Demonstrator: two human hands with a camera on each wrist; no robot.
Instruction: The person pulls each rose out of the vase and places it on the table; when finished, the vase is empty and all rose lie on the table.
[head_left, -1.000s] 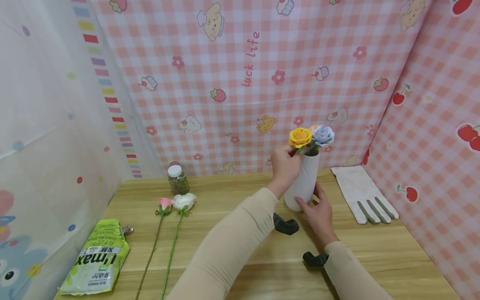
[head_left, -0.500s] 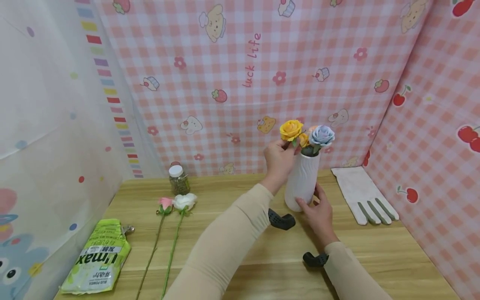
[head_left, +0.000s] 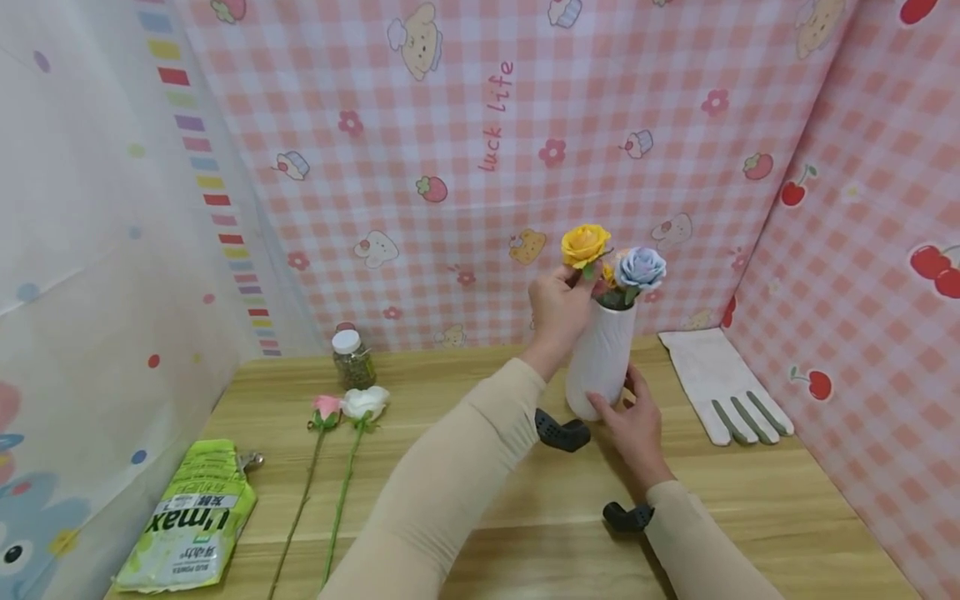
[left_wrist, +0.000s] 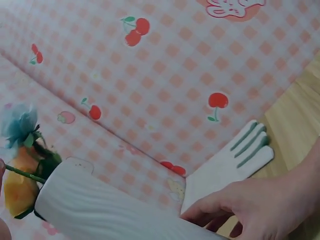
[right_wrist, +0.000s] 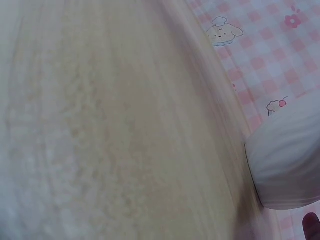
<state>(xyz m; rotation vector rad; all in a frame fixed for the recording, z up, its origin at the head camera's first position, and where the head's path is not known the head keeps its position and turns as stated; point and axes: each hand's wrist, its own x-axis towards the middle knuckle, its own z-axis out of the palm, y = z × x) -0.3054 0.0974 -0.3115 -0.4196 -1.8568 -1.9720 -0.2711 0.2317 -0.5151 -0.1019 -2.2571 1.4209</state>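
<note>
My left hand (head_left: 558,312) pinches the stem of a yellow rose (head_left: 585,246) just below its bloom, beside the vase's mouth. In the left wrist view a green stem (left_wrist: 24,173) leads into the mouth of the white ribbed vase (left_wrist: 105,202). A pale blue rose (head_left: 641,268) stands in the vase, with an orange-yellow rose (left_wrist: 21,187) close by it. Low on the vase (head_left: 600,362), my right hand (head_left: 636,429) grips the side, thumb in front and fingers behind. The vase leans slightly; its base (right_wrist: 280,192) also shows in the right wrist view.
A pink rose (head_left: 326,408) and a white rose (head_left: 364,403) lie left on the wooden table (head_left: 555,517). Nearby are a white-lidded jar (head_left: 353,362) and a green fertilizer bag (head_left: 191,517). A white glove (head_left: 708,367) lies right. Black wrist mounts (head_left: 562,432) extend from both wrists.
My left hand has drawn the yellow rose up and a little left, away from the blue one, uncovering an orange-yellow bloom behind it. The right hand keeps its hold low on the vase.
</note>
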